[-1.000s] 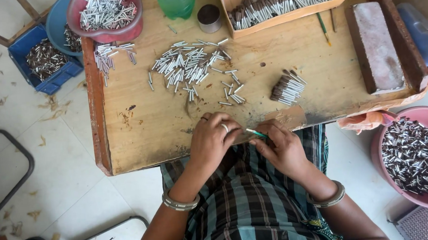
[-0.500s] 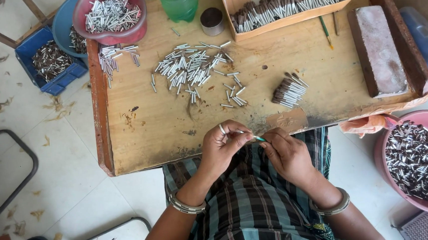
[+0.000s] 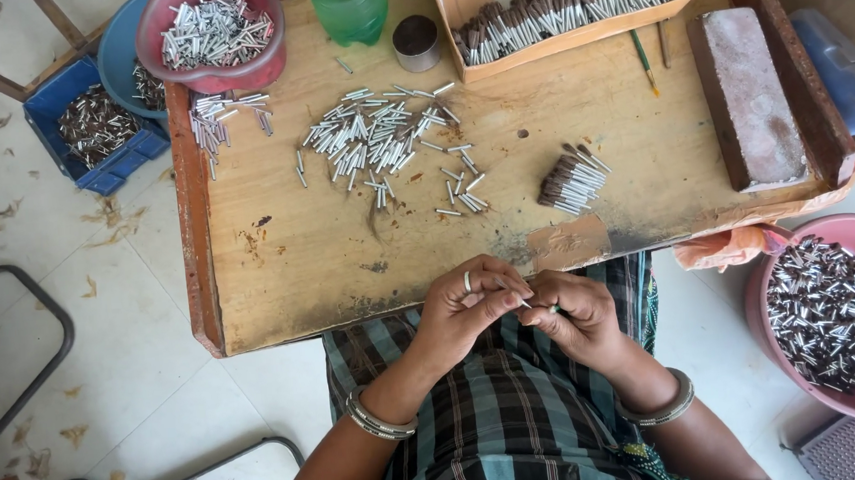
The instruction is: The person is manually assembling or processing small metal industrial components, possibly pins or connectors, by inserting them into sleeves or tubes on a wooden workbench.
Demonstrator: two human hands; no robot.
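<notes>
My left hand (image 3: 470, 305) and my right hand (image 3: 575, 312) meet over my lap at the near edge of the wooden table (image 3: 279, 270). Both pinch one small silver tube (image 3: 520, 300) between their fingertips. A ring sits on a left finger, bangles on both wrists. A loose scatter of silver tubes (image 3: 381, 143) lies on the table's middle. A small stack of brush heads with dark tufts (image 3: 570, 180) rests just beyond my right hand.
A cardboard tray of tufted pieces (image 3: 562, 5) stands at the back, beside a small tin (image 3: 417, 40) and green bottle (image 3: 351, 5). A brick-like block (image 3: 754, 97) lies right. Pink bowls of pieces sit back left (image 3: 213, 34) and on the floor right (image 3: 834, 317); blue bin (image 3: 94, 128) left.
My hands have drawn slightly back from the table edge toward my lap, still working the same small tube. Things on the table lie as before.
</notes>
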